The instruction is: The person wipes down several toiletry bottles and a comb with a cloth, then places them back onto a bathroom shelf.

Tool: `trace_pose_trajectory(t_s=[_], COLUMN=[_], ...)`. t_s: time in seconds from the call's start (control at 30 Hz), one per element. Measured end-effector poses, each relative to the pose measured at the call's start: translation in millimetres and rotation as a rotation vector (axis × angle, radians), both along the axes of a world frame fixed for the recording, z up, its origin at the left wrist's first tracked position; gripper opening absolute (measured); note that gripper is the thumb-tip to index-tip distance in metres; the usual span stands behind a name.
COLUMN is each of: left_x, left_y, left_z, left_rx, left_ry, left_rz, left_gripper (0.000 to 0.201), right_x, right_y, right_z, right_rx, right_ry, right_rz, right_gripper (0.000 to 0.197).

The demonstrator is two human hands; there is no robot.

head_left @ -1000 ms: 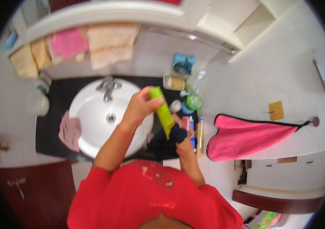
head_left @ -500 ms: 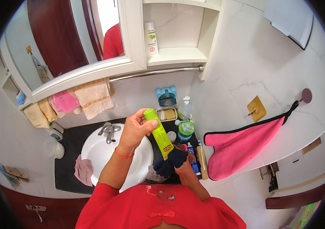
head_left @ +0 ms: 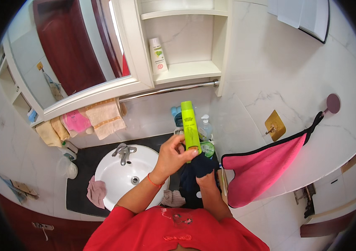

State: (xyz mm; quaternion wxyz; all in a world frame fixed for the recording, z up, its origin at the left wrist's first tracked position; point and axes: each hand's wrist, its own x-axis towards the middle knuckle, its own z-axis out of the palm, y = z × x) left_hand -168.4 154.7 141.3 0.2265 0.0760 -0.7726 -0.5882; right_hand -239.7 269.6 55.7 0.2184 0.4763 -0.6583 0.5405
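Observation:
My left hand [head_left: 171, 155] is closed on a lime-green tube [head_left: 191, 127] near its lower end, thumb across the front. The tube stands almost upright with its cap end up. A dark navy cloth [head_left: 202, 165] is bunched at the tube's bottom end, with my right hand [head_left: 206, 180] closed around it. The cloth hides most of the right fingers. To the left is a white sink basin [head_left: 113, 184] with a chrome faucet [head_left: 125, 153]. Behind the tube stand a clear pump bottle [head_left: 205, 129] and a green-lidded jar [head_left: 207, 149], partly covered.
A grey cloth [head_left: 173, 198] and a pinkish cloth [head_left: 96, 191] lie by the basin on the black counter [head_left: 77, 184]. Towels [head_left: 105, 119] hang below the mirror cabinet. A white tube [head_left: 158, 56] stands on the shelf. At right hangs a pink cloth [head_left: 265, 169] with black edging.
My left hand has shifted from the tube's cap end to its lower end. The tube has turned more upright, and the cloth now meets its bottom. The view has tilted slightly upward.

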Motion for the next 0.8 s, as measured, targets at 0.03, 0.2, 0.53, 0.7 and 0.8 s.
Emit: trace_pose_trajectory(t_s=[0.03,0.2,0.53,0.7,0.8], left_x=[-6.2,-19.8,-41.3,-68.4,-97.1], left_y=[0.2,-10.5,-36.0,-47.6,-67.4], left_z=[-0.2,4.2,64.8,105.7,152.8], left_rx=[0.056,0.141,0.170,-0.165,-0.374], left_ry=[0.084,0.131,0.109,0.156,0.251], left_rz=[0.038,0.182,-0.055,0.121,0.324], left_gripper=[0.034,0.030,0.031,0.032,0.038], right_x=[-4.5,-18.2,-8.8,-28.5,-20.8], right_y=[1.7,5.8,11.1,-7.4,-4.1], right_z=[16.0,18.9,19.5,-24.3,-20.8], right_rx=[0.022,0.172,0.289,0.092,0.286], right_ry=[0.062,0.282,0.343,0.335,0.289], right_rz=[-0.004,-0.103,-0.075,-0.023,-0.096], right_gripper=[0.022,0.013,0.009,0.004,0.004])
